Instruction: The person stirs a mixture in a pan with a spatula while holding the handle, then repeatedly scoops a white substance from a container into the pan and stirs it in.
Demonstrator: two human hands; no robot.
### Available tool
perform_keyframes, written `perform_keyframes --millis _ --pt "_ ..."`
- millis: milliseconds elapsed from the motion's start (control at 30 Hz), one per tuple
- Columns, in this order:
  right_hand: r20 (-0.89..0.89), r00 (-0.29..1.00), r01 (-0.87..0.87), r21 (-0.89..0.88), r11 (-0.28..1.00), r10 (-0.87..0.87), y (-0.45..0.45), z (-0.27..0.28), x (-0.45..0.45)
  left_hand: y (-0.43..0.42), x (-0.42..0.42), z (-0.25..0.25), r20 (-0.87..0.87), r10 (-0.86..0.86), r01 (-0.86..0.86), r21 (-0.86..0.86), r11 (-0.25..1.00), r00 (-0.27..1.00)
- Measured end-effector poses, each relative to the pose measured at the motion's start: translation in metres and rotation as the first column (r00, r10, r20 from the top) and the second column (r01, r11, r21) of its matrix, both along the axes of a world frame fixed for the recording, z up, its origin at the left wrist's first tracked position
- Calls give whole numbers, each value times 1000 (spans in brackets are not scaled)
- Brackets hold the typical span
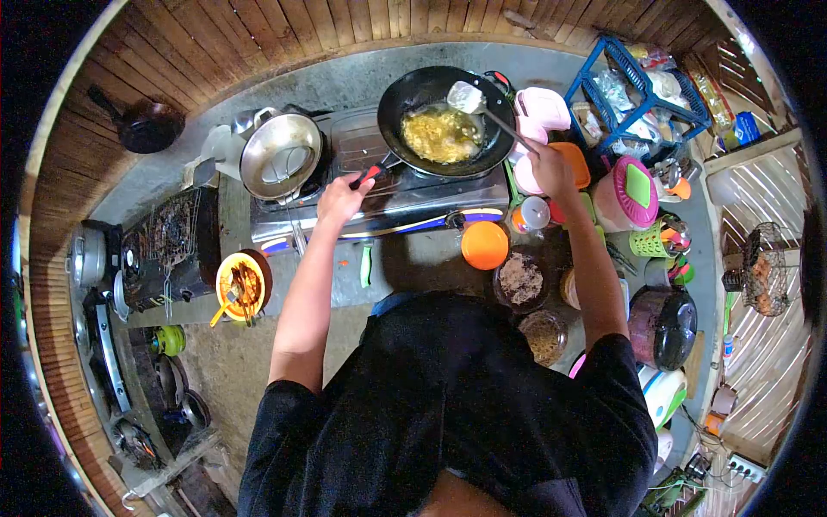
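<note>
Head view: looking down from above, you see both bare arms reaching forward from black sleeves over the stove (353, 136).

Left arm: it runs up and slightly inward from the elbow, the forearm nearly straight, the wrist just in front of the stove.

Left hand (341, 202): closed firmly around the red-and-black handle (369, 177) of the wok, knuckles up, at the wok's lower left.

Right arm: it stretches further forward than the left, leaning inward from the elbow, the forearm passing over the jars and lids at the right.

Right hand (551, 165): shut around the far end of the spatula's handle, the shaft slanting up and left over the wok's rim.

Spatula (466, 97): its broad, pale-coated head sits inside the wok, toward the far right, above the food; whether it touches the metal, I can't tell.

Wok (410, 92): black and wide, on the stove's right side, with yellow, crumbly-looking food (441, 138) in shiny liquid at the bottom.

Steel pan (257, 162): on the stove's left side, apart from the wok, a wire utensil lying in it.

Front surface (320, 280): a green-handled knife (366, 265) lies between the arms; an orange lid (484, 246) sits near a bowl of brownish crumbs (520, 279).

Far left: an orange-rimmed bowl (226, 280) holds dark pieces and a spoon.
</note>
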State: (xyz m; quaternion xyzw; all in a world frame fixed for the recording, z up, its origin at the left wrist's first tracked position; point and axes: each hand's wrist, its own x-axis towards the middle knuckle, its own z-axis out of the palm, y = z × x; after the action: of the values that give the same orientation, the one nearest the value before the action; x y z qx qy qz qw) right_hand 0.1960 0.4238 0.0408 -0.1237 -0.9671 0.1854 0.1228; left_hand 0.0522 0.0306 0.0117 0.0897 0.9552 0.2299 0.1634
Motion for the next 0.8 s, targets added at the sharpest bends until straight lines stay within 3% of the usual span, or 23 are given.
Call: perform_keyframes --millis 33,167,267,333,367,433,567,633,667,733,800 --pt "15 998 65 50 997 -66 -2 3 -1 0 -1 0 -2 -1 1 0 1000 1000" --pt "41 997 61 217 974 -71 3 -11 -5 -1 -3 -6 -5 -10 10 14 1000 1000" --pt "174 985 -1 81 997 -13 1 -17 -7 -2 -3 -7 -9 -1 1 16 1000 1000" --pt "-40 979 -204 -220 954 200 14 -47 -12 -1 -2 -4 -1 3 -3 17 1000 1000" --pt "-41 979 -203 -220 954 199 18 -54 -12 0 -2 -2 16 5 -6 14 1000 1000" --pt "-44 962 -264 -417 870 270 18 -54 -12 -1 -3 -3 33 7 -7 11 1000 999" --pt "-64 972 -230 -445 866 225 14 -37 -3 -2 -2 -4 2 -7 7 16 1000 1000" --pt "0 989 -145 -236 961 149 12 -16 4 -2 -4 -7 2 -10 10 21 1000 1000" --pt "0 989 -143 -236 961 147 12 -9 7 -3 -5 -10 -15 -19 19 17 1000 1000" --pt "-113 987 -112 19 994 113 13 2 13 -2 -4 -7 -31 -29 30 13 999 999" --pt "-32 999 -33 107 994 36 11 15 21 -2 -2 -5 -9 -9 9 6 1000 1000"
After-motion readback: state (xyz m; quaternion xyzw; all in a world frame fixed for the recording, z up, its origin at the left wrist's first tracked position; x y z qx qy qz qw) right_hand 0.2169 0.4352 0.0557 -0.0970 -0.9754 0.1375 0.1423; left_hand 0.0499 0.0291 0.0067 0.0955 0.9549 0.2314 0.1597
